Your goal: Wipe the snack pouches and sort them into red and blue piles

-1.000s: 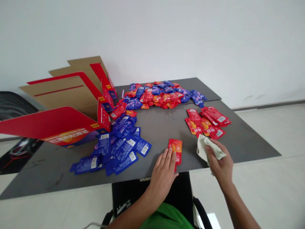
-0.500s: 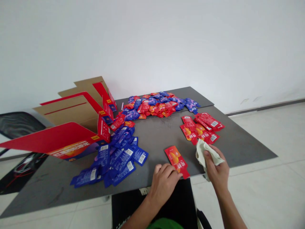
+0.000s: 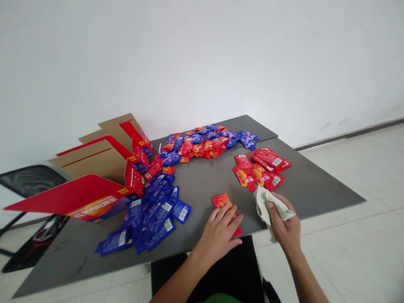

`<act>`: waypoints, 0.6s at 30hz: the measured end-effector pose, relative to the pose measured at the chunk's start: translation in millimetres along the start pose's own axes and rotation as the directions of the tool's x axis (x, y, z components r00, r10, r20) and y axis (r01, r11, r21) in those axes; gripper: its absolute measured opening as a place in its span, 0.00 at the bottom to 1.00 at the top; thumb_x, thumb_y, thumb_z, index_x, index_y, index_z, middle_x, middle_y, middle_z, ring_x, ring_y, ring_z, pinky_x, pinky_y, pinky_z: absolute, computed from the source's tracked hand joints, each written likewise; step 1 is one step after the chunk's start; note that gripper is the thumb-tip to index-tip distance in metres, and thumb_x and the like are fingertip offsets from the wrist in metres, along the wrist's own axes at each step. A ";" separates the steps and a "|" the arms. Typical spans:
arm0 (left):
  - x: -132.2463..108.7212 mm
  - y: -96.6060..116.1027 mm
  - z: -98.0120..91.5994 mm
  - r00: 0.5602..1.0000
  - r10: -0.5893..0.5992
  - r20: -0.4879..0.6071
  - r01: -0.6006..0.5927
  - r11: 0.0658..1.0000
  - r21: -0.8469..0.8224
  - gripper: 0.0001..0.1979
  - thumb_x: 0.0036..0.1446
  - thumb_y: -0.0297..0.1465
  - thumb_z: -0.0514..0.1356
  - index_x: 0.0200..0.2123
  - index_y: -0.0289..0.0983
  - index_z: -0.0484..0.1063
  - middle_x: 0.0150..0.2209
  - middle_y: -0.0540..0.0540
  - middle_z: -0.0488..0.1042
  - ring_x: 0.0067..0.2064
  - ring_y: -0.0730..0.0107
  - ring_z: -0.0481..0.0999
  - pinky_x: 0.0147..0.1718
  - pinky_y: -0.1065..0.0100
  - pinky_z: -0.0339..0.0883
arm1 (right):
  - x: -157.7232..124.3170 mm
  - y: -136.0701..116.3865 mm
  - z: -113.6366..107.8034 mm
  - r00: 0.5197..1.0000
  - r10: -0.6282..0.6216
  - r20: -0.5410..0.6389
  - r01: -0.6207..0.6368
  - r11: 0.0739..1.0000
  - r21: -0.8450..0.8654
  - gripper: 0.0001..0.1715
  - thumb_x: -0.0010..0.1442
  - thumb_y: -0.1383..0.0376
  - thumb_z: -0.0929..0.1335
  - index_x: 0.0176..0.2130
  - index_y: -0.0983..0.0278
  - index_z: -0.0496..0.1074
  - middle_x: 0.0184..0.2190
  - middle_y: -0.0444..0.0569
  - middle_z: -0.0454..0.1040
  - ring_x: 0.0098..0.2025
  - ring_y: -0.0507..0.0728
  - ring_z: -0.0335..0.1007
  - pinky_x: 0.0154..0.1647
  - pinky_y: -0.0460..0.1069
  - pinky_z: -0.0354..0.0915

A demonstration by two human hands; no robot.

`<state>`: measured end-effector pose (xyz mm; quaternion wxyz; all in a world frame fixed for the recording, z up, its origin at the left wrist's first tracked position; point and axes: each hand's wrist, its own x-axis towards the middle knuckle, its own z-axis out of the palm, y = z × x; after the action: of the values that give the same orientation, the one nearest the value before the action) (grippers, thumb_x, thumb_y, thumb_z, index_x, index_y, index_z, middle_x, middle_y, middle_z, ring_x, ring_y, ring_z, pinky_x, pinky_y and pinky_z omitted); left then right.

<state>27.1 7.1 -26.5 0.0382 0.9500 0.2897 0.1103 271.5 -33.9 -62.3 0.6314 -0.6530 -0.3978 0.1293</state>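
My left hand [image 3: 221, 232] lies flat with fingers spread over a red packet [image 3: 221, 200] near the front edge of the grey table [image 3: 315, 185]; only the packet's far end and a corner show. My right hand [image 3: 284, 227] is closed round a crumpled pale cloth [image 3: 263, 202], just right of the packet. Beyond the cloth sits a small pile of red packets [image 3: 260, 168].
A pile of blue packets [image 3: 151, 210] spreads at the left front. A mixed red and blue heap [image 3: 205, 143] lies at the back. An open red and brown cardboard box [image 3: 94, 176] lies on its side at the left. A black chair [image 3: 28, 181] stands beyond it.
My left hand has drawn the red packet closer to the front edge, turned it, and now covers most of it. The right hand stays on the cloth. The view has tilted.
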 end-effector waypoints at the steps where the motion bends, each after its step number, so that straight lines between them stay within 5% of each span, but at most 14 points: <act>1: -3.2 2.4 3.8 1.000 -0.006 -0.024 0.007 1.000 0.019 0.38 0.62 0.47 0.72 0.70 0.43 0.66 0.74 0.42 0.64 0.75 0.51 0.62 0.70 0.49 0.63 | 0.4 -0.7 -0.6 1.000 0.000 0.005 0.000 1.000 0.002 0.27 0.63 0.48 0.74 0.55 0.60 0.79 0.51 0.56 0.82 0.49 0.65 0.79 0.53 0.60 0.73; 7: -15.8 6.5 13.8 0.977 0.061 -0.202 -0.063 0.998 -0.004 0.13 0.76 0.36 0.59 0.57 0.39 0.78 0.60 0.45 0.81 0.65 0.65 0.77 0.65 0.59 0.71 | 0.9 -3.3 -1.9 1.000 -0.019 0.015 0.019 1.000 -0.020 0.26 0.63 0.47 0.74 0.54 0.60 0.79 0.51 0.56 0.81 0.50 0.65 0.79 0.55 0.60 0.72; 12: -13.8 -10.5 4.2 0.969 0.027 -0.246 -0.058 0.991 -0.120 0.11 0.76 0.31 0.58 0.54 0.38 0.79 0.58 0.46 0.82 0.63 0.70 0.78 0.66 0.65 0.72 | 0.9 -1.0 -1.4 1.000 -0.016 0.015 0.016 1.000 -0.019 0.27 0.63 0.47 0.74 0.54 0.60 0.79 0.51 0.56 0.81 0.49 0.65 0.79 0.55 0.61 0.72; 14: -13.6 -16.1 -1.3 0.973 -0.005 -0.230 -0.019 0.995 -0.100 0.11 0.72 0.35 0.63 0.52 0.37 0.80 0.62 0.43 0.79 0.68 0.63 0.75 0.67 0.60 0.71 | 1.1 -0.2 -1.1 1.000 -0.014 0.013 0.014 1.000 -0.027 0.28 0.63 0.47 0.74 0.54 0.61 0.79 0.51 0.57 0.81 0.49 0.65 0.79 0.54 0.60 0.72; 18: -19.8 -14.4 -7.0 0.981 -0.101 -0.166 0.100 0.995 -0.011 0.27 0.64 0.45 0.70 0.59 0.35 0.77 0.67 0.36 0.73 0.70 0.50 0.70 0.66 0.51 0.73 | 1.2 0.0 -1.1 1.000 -0.011 0.020 0.012 0.999 -0.042 0.28 0.63 0.47 0.74 0.55 0.61 0.79 0.51 0.57 0.81 0.49 0.65 0.79 0.53 0.60 0.73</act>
<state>1.6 8.0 -25.3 0.0208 0.9216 0.3392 0.1875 273.0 -33.8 -61.7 0.6144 -0.6623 -0.4106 0.1239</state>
